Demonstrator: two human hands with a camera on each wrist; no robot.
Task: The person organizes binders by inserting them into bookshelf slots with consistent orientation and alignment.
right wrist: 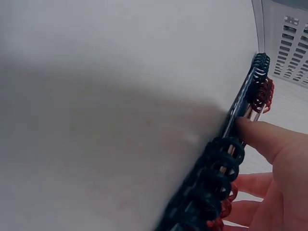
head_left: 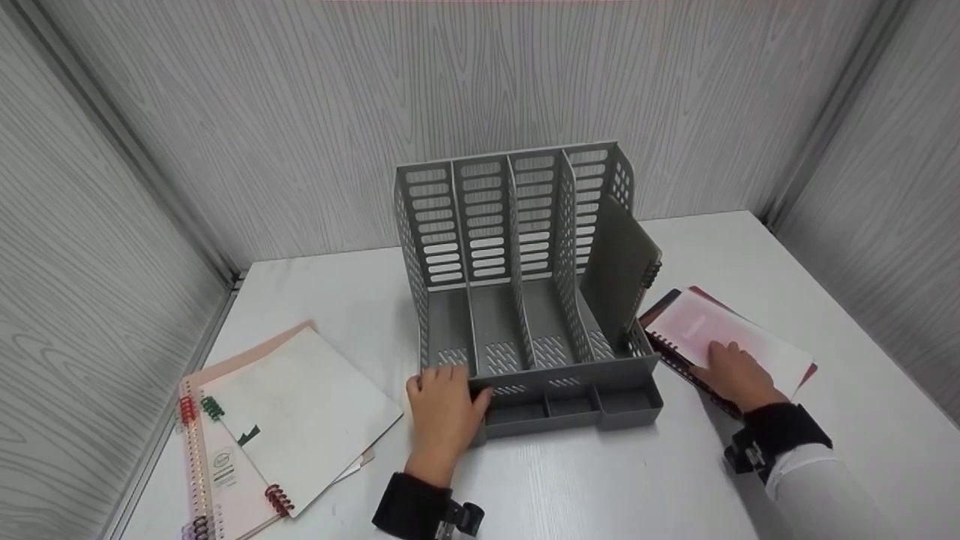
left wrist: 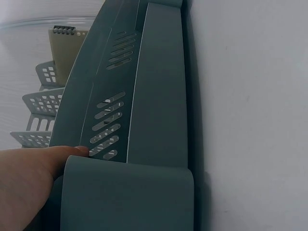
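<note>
So there's a grey plastic desk organizer (head_left: 532,381) with four tall slots and a low tray along its near side, sitting mid-table on a white tabletop (head_left: 570,487). The left hand (head_left: 442,409) has hold of its near left corner, fingers hooked over the front wall and thumb down by the tray. In the far-right slot a dark grey-green coil-bound notebook (head_left: 619,262) stands upright with a bit of a lean, coil facing near.

Over on the right, the right hand (head_left: 739,375) is on a pale pink-and-white notebook with dark coils (head_left: 765,352), thumb at the bound edge. Can't tell whether it's actually pinching it or just touching. That one lies on top of a small pile, with a dark red cover (head_left: 810,371) poking out underneath.

Left side of the table: a white-covered notebook with green and red coils (head_left: 315,412) lying askew on a pale pink coil-bound notebook (head_left: 240,510), both well apart from the organizer. Black bands (head_left: 412,506) on both wrists.
</note>
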